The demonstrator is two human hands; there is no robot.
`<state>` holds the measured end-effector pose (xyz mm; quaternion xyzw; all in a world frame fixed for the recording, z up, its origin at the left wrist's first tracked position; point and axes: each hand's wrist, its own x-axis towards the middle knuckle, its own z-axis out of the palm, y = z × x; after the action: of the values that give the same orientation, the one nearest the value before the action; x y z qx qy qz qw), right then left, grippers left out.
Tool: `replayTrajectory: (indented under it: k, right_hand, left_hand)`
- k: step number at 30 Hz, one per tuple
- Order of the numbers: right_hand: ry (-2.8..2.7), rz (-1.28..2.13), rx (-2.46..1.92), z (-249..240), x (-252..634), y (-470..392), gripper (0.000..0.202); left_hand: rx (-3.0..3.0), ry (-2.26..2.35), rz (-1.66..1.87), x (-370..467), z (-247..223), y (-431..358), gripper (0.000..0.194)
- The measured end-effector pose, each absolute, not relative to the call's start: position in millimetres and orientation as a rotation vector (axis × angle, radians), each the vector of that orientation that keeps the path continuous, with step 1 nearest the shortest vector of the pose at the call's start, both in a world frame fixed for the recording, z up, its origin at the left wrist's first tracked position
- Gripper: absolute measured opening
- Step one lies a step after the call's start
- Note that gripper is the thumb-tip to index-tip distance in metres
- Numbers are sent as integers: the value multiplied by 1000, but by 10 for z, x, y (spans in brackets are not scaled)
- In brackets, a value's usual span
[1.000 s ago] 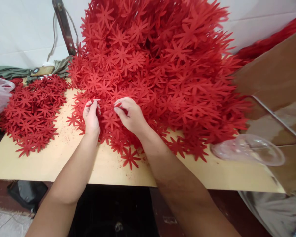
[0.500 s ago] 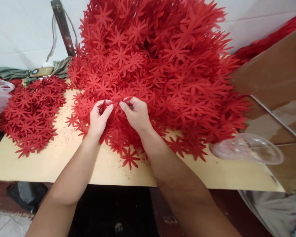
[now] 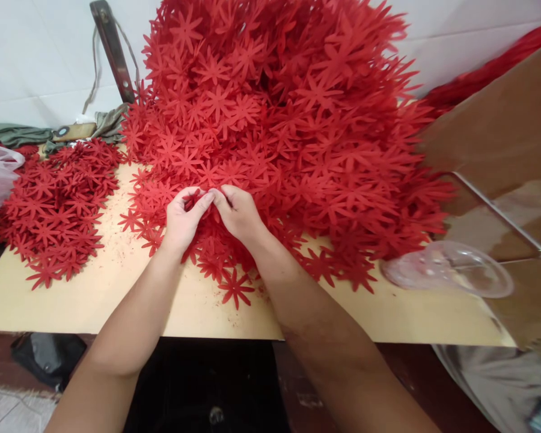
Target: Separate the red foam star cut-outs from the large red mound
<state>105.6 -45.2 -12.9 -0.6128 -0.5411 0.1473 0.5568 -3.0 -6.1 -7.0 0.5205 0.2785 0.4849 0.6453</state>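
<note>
Over the front of a big heap of red flower-shaped cutouts [image 3: 315,138], my two hands meet with their thumb tips almost touching. My left hand [image 3: 183,219] is closed in a pinch on a red flower cutout [image 3: 193,199], of which only a dark red bit shows between finger and thumb. Close on its right, my right hand [image 3: 240,216] pinches at the same spot, its fingertips mostly hiding what they grip. Below the hands, a single red flower [image 3: 235,288] lies flat near the table's front.
A smaller, darker pile of red flowers [image 3: 56,210] lies left on the pale tabletop [image 3: 130,300]. A clear plastic tub [image 3: 451,270] rests on its side at right by a cardboard box [image 3: 500,132]. A plastic bag [image 3: 0,174] sits at the left edge.
My hands have come together: the right hand moved left until the thumbs nearly touch, and its fingers curled in. The red petals that showed at its fingertips are now mostly hidden.
</note>
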Motion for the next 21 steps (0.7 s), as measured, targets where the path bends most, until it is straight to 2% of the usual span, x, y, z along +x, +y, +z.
replayTrajectory:
  k: [6, 10, 17, 21]
  right_hand:
    - [-1279, 674, -1220, -77, 1043, -476, 45]
    - [-1256, 879, -1214, -60, 1040, -497, 30]
    - [-901, 839, -1166, -87, 1142, -412, 17]
    - [-840, 758, -1180, -62, 1171, -413, 16]
  left_hand:
    - [1047, 648, 1207, -34, -75, -20, 25]
    - [895, 694, 1272, -66, -99, 69, 27]
    - [898, 849, 1414, -134, -136, 251, 35]
    - [1189, 878, 1488, -113, -127, 186, 54]
